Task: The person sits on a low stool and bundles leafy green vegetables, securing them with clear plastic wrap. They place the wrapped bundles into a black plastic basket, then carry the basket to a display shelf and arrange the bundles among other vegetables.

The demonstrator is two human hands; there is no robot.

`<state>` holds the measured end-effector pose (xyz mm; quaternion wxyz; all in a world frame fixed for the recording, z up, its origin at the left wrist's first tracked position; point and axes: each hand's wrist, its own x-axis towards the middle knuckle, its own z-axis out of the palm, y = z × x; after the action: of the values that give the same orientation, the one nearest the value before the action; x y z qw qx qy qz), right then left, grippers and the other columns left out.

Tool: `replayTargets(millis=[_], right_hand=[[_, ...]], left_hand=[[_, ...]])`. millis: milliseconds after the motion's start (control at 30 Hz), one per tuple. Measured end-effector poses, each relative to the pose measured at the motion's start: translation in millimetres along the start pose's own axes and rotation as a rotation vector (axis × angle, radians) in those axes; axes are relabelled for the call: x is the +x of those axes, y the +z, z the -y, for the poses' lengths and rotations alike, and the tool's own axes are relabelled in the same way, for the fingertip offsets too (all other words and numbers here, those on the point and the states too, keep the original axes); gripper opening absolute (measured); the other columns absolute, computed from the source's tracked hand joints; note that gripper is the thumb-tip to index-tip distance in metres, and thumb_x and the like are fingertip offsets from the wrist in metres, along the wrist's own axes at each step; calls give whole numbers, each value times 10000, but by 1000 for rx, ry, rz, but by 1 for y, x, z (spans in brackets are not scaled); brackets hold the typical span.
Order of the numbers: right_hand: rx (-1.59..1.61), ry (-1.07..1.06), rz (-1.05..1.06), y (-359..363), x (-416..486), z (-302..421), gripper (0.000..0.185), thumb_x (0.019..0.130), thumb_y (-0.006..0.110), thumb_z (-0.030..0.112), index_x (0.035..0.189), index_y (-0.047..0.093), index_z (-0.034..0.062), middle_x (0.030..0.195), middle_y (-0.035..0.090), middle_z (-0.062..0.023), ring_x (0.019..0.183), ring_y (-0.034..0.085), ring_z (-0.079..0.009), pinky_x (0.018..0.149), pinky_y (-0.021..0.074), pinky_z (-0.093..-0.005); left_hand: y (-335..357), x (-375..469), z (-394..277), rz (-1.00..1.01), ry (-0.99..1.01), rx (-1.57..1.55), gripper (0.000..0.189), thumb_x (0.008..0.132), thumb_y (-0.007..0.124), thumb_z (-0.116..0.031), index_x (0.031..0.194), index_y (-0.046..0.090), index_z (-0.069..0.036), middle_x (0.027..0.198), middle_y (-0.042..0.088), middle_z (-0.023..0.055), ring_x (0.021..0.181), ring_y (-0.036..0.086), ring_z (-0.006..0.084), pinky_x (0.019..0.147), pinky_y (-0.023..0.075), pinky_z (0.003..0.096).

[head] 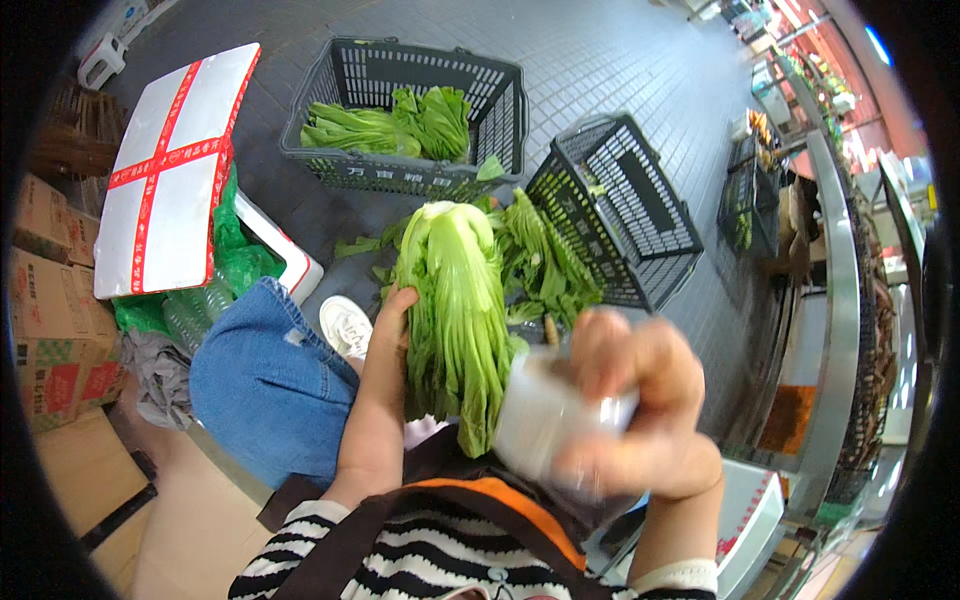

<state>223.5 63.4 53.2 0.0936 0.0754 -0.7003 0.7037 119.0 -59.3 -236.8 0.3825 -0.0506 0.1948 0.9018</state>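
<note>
My left hand (396, 319) grips a large head of leafy greens (456, 300) from its left side. The pale stem end points away from me and the leaves hang towards my lap. Most of the left fingers are hidden behind the head. My right hand (652, 397), blurred, pinches a whitish translucent piece (536, 420), perhaps plastic film or tape, close to the right of the leaf tips. Beyond the head, loose leaves (551, 259) lie on the floor against a tipped dark basket (622, 210).
An upright dark plastic basket (405, 169) holds more greens (431, 124). At left, a white foam lid (169, 180) with red tape leans on a foam box (289, 259) beside green plastic (244, 259). Cardboard boxes (64, 300) are stacked far left. A metal-edged stall (840, 315) runs along the right.
</note>
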Motion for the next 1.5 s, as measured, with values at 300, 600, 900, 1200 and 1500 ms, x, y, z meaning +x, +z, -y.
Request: replayTargets(millis=[300, 600, 900, 1200, 1500], right_hand=[[-42, -193, 182, 29, 6, 17, 352, 635, 815, 118, 867, 563, 39, 757, 560, -47, 649, 456, -158, 588, 354, -280], [-126, -115, 44, 43, -3, 22, 434, 563, 857, 207, 848, 565, 59, 710, 573, -35, 622, 459, -160, 596, 317, -295], [-690, -133, 244, 20, 14, 16, 389, 590, 837, 333, 793, 629, 73, 720, 605, -20, 576, 489, -170, 621, 341, -308], [-1913, -99, 378, 45, 83, -69, 259, 683, 693, 281, 683, 532, 78, 580, 557, -39, 633, 564, -205, 752, 393, -343], [-2349, 22, 680, 83, 106, -89, 141, 714, 641, 158, 795, 601, 49, 688, 628, -48, 731, 625, -216, 931, 357, -383]], left_hand=[[-1, 0, -6, 70, 52, -22, 770, 631, 746, -244, 1289, 406, -36, 1146, 565, 125, 997, 584, 274, 832, 510, 381], [24, 3, -9, 90, 86, -53, 770, 634, 737, -237, 1297, 398, -37, 1159, 558, 128, 1009, 579, 276, 841, 505, 384], [7, 0, -8, 17, 128, 23, 751, 651, 703, -202, 1307, 385, -21, 1185, 545, 126, 1040, 562, 264, 882, 474, 377], [44, 2, -1, -135, 241, 81, 688, 682, 702, -64, 1275, 354, -50, 1111, 539, 108, 973, 561, 214, 806, 484, 345], [61, -4, -10, -58, 298, -44, 634, 698, 722, -55, 1229, 377, -54, 1071, 546, 72, 928, 573, 177, 759, 499, 318]])
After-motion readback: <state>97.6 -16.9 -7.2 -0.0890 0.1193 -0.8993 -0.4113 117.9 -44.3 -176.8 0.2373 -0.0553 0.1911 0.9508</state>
